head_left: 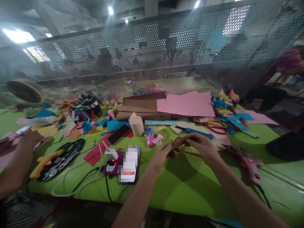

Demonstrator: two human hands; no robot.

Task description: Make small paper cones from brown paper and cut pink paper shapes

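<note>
Both my hands hold a small piece of brown craft sheet [178, 143] just above the green table. My left hand [162, 153] pinches its left end, fingers closed. The fingers of my right hand [200, 144] are closed on its upper right edge. Below the piece, a thin tan stick or strip [192, 153] shows between my hands; I cannot tell whether it is attached. A small clear bag with bright pink bits [153, 140] lies left of my hands. A pink glue gun [251, 164] with a lit red light lies to the right of my right forearm.
A lit phone [129, 164], a dark phone [118, 134] and a purple power strip [112, 167] with cables lie to the left. Farther back are pink sheets [186, 104], brown sheets [144, 103], a cream roll [136, 125] and scissors [216, 126]. A co-worker's arm [20, 158] rests at far left.
</note>
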